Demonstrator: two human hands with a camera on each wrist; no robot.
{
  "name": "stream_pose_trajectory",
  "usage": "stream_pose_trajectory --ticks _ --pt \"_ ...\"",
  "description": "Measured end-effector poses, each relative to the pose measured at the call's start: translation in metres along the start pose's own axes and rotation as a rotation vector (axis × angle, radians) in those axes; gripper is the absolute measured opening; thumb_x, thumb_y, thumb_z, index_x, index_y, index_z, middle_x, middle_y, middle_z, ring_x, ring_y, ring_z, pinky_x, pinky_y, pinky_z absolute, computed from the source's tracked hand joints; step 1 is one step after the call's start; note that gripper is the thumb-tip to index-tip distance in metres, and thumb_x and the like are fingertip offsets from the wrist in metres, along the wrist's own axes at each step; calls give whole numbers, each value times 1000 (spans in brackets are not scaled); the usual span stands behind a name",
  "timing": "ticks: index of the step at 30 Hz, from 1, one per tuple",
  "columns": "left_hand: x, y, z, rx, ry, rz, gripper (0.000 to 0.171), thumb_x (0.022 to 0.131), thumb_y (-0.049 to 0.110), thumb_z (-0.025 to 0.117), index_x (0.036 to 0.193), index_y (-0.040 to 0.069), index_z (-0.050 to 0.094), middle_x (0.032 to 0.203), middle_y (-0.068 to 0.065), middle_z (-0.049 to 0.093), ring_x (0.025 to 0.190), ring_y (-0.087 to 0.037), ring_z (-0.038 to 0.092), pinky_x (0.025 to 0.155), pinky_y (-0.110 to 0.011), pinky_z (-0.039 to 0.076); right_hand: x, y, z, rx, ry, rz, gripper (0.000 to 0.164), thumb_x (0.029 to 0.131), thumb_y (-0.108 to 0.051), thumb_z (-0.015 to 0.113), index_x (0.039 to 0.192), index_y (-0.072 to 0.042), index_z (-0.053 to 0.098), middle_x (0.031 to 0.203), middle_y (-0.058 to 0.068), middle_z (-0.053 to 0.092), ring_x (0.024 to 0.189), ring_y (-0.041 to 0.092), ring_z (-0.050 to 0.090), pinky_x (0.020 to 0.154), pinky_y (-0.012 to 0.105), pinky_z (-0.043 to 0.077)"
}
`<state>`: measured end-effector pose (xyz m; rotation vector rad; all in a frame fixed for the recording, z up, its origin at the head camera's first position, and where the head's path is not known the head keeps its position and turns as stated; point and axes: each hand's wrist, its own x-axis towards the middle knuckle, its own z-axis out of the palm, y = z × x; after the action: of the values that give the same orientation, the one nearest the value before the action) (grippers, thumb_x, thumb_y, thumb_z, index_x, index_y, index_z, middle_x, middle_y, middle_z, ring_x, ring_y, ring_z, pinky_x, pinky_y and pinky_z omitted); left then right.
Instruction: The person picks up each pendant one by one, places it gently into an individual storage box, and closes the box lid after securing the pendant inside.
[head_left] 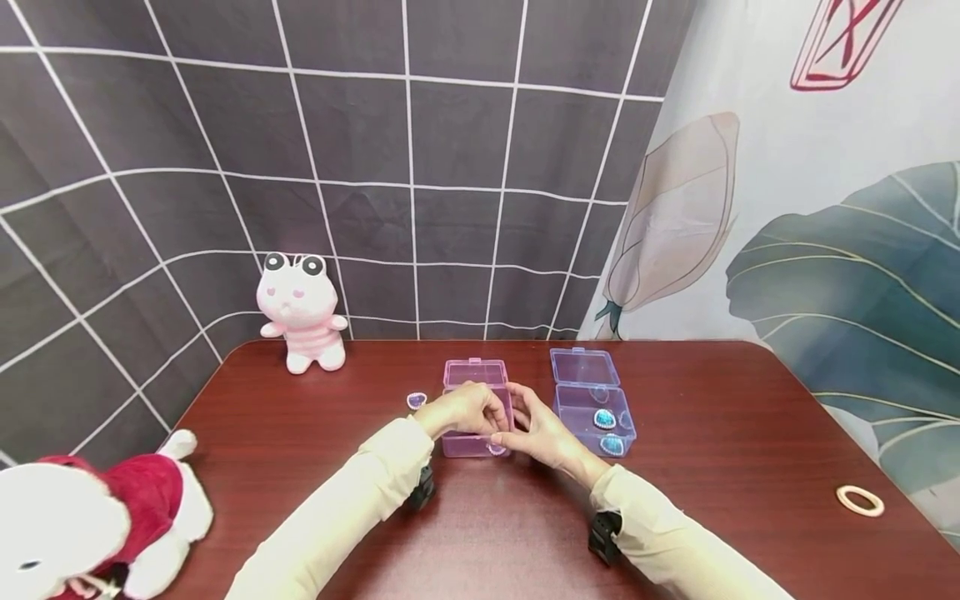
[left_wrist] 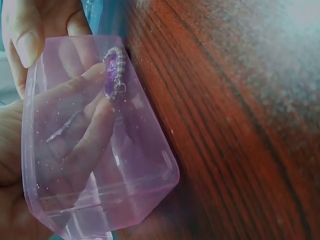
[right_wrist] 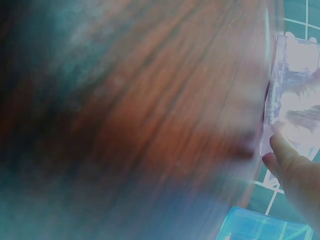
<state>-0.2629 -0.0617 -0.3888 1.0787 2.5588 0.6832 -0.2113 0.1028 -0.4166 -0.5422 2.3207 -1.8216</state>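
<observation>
An open pink see-through box [head_left: 459, 447] sits mid-table with its lid folded back. My left hand [head_left: 471, 407] reaches down inside it. Through the wall, the left wrist view shows two fingertips at the edges of a purple gem with a beaded silver rim [left_wrist: 114, 70], pinching it low in the box. My right hand [head_left: 543, 433] grips the box's right side, thumb over the front rim and fingers along the outer wall. A second purple gem [head_left: 416, 401] lies on the table, left of the box.
An open blue see-through box [head_left: 573, 421] stands to the right, with blue gems [head_left: 604, 418] inside. A pink-and-white figure [head_left: 300, 312] stands at the back left, a plush toy [head_left: 142, 500] lies front left. A pale ring [head_left: 860, 501] rests far right.
</observation>
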Motion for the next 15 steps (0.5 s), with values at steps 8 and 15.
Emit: stream_pose_trajectory --ticks 8,15 --pt "-2 0 2 40 23 40 8 72 9 78 79 13 77 75 3 73 67 0 60 71 -16 46 -1 3 0 5 -5 -24 75 79 3 68 138 12 23 131 33 39 126 46 41 106 50 33" --pt "-19 -14 -30 -77 197 -38 15 78 16 75 92 12 75 90 -2 74 82 -10 68 75 -22 53 -1 2 0 66 -38 -57 77 80 3 68 138 13 19 130 36 36 124 49 41 104 53 35"
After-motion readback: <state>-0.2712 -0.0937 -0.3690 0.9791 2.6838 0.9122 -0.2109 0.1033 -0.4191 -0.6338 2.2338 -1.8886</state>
